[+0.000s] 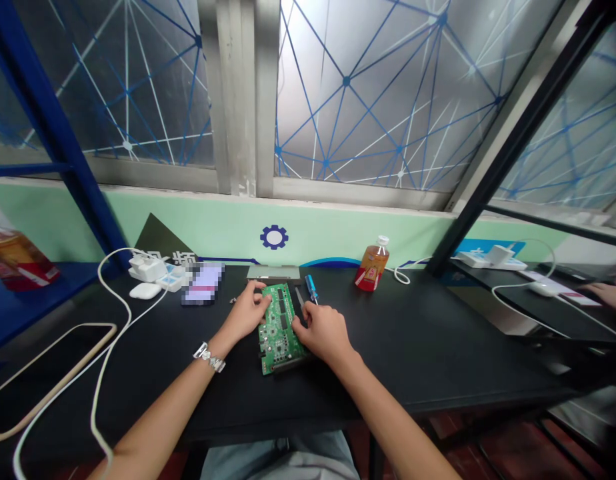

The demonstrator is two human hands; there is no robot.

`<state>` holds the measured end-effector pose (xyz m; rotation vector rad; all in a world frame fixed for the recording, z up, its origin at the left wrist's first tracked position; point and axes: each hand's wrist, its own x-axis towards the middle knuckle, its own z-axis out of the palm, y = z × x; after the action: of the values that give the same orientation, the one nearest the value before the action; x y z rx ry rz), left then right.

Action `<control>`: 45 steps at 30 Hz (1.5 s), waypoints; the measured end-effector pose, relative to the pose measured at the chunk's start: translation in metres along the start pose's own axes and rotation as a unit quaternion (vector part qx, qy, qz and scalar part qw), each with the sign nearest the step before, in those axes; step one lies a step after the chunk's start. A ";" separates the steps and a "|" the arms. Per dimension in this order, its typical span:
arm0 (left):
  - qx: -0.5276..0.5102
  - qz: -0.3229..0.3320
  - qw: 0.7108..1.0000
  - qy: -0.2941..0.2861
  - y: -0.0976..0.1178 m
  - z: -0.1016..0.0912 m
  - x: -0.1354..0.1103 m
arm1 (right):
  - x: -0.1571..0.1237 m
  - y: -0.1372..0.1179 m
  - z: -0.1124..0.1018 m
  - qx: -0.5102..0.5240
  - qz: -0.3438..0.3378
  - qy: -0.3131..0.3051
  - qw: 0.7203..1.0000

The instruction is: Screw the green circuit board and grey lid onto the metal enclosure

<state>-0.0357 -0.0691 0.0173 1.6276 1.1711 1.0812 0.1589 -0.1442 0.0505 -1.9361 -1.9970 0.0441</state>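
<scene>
A green circuit board (278, 327) lies flat on the black table (418, 347) in front of me. My left hand (247, 311) rests against the board's left edge with fingers curled on its top corner. My right hand (324, 331) grips the board's right edge, fingers closed over it. A blue-handled screwdriver (311, 288) lies just behind the right hand, beside a dark slim tool (299, 295). A grey metal plate (273, 272) sits behind the board. A watch is on my left wrist.
An orange drink bottle (372, 265) stands at the back right. A white charger, earbud case (145, 290) and white cable (105, 347) lie at the left, with a phone (204, 283). Another person's hand (605, 293) shows at the far right. A blue frame post (53, 127) rises at the left.
</scene>
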 end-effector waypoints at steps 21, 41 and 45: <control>0.299 0.137 0.944 0.036 -0.017 -0.011 0.001 | 0.003 0.008 0.005 0.008 -0.025 -0.030 0.999; 0.294 0.176 0.939 0.006 -0.022 -0.025 0.016 | 0.005 0.016 -0.001 0.034 -0.057 -0.075 0.995; 0.292 0.175 0.940 0.004 -0.022 -0.024 0.018 | 0.003 0.009 -0.003 0.001 -0.063 -0.044 0.997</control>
<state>-0.0601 -0.0433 0.0061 2.3644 1.3194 1.0040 0.1683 -0.1414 0.0520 -1.8329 -2.1716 0.1010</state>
